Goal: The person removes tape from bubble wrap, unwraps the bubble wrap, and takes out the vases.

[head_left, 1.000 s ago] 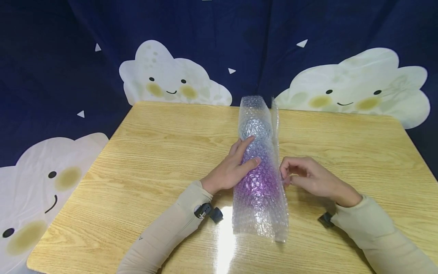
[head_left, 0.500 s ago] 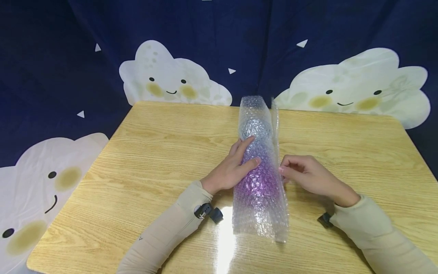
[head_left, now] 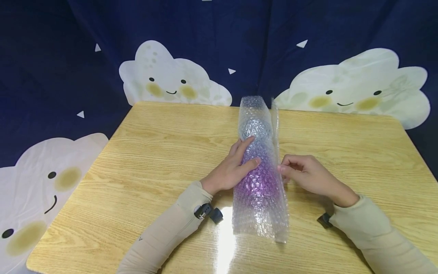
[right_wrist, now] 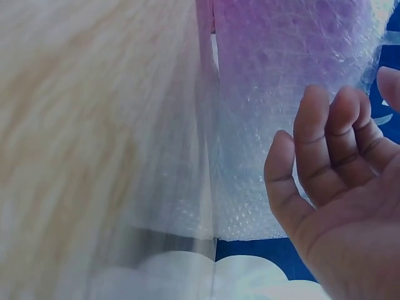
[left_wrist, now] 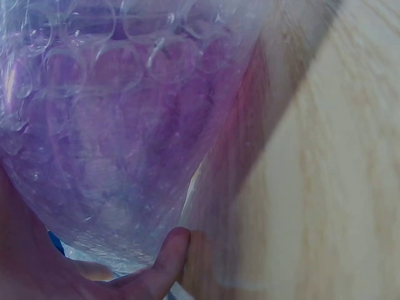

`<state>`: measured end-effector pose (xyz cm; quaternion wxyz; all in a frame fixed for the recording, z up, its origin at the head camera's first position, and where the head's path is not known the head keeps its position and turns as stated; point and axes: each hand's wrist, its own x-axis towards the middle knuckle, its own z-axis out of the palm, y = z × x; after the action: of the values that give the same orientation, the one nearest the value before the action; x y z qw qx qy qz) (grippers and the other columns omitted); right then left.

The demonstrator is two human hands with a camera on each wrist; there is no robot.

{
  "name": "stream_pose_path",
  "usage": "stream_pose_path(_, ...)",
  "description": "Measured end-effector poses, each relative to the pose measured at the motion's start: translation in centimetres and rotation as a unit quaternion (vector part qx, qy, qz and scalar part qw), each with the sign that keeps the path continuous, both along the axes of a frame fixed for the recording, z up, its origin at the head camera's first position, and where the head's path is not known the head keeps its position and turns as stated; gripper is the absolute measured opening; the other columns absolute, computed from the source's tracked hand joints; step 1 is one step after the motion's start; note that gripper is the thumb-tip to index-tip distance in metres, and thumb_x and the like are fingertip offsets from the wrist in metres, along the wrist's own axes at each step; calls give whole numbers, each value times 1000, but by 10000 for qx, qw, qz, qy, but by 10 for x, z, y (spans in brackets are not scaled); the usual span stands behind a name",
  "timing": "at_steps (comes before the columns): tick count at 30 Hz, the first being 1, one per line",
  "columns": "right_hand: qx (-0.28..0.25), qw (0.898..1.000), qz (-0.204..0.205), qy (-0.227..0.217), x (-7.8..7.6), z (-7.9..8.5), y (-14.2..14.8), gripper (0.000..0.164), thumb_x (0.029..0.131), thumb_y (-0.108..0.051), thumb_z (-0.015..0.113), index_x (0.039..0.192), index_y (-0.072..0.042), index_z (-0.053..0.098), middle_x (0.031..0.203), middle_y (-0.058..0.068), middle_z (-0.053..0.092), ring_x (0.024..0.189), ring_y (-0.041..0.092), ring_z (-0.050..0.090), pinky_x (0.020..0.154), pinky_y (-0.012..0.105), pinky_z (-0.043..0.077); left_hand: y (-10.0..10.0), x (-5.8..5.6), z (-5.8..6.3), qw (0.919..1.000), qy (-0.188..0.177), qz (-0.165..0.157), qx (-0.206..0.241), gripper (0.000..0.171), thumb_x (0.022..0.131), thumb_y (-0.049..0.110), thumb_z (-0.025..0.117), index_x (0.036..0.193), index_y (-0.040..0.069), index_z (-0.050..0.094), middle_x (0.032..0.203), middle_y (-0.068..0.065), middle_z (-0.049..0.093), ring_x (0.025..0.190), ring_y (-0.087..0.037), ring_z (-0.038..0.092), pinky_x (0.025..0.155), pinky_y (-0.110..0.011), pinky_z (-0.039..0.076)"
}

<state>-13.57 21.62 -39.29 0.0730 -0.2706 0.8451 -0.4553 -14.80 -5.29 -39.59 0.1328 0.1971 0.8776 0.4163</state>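
Note:
A long bundle of clear bubble wrap (head_left: pixel 261 213) lies lengthwise on the table in the head view. Through it shows a rounded, shiny thing, purple near me and pale blue farther off; its kind is hidden by the wrap. My left hand (head_left: pixel 230 171) rests on the bundle's left side, fingers spread over the top. In the left wrist view a fingertip (left_wrist: pixel 175 240) lies beside the wrap's lower edge. At the bundle's right edge my right hand (head_left: pixel 311 176) pinches the bubble wrap between thumb and fingers. The right wrist view shows its other fingers (right_wrist: pixel 310 137) loosely curled.
The light wooden table (head_left: pixel 164 140) extends on both sides of the bundle. Behind it hangs a dark blue curtain (head_left: pixel 212 34) with smiling clouds. A loose flap of wrap (head_left: pixel 275 114) stands up along the bundle's far right edge.
My right thumb has moved up and in to the wrap's right edge, closing the gap seen earlier between it and the fingers. The left hand and the bundle have stayed put.

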Motion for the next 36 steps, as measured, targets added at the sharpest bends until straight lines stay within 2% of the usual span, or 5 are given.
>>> stream_pose_path(10, 93, 9998, 3, 147, 0, 0, 0, 23, 103, -16, 63, 81, -21, 66, 72, 0, 71, 64, 19, 66, 50, 26, 47, 0, 1, 0, 10000, 22, 5, -26, 77, 98, 70, 37, 164, 49, 2, 177, -14, 0, 162, -40, 11, 120, -75, 25)
stream_pose_path(21, 323, 9988, -27, 366, 1, 4, -1, 24, 102, -16, 65, 80, -25, 65, 70, -2, 70, 65, 18, 63, 56, 24, 49, 0, 1, 0, 10000, 43, -10, -38, 77, 98, 69, 37, 164, 47, 3, 177, -14, 0, 163, -39, 10, 120, -74, 25)
stream_pose_path(36, 634, 9979, -102, 65, 1, 8, 3, 20, 103, -21, 65, 83, -26, 67, 69, -5, 68, 61, 7, 59, 52, 25, 49, 0, 0, 0, 10000, -11, 4, -23, 78, 98, 70, 37, 164, 48, 2, 177, -14, -1, 162, -42, 12, 120, -75, 25)
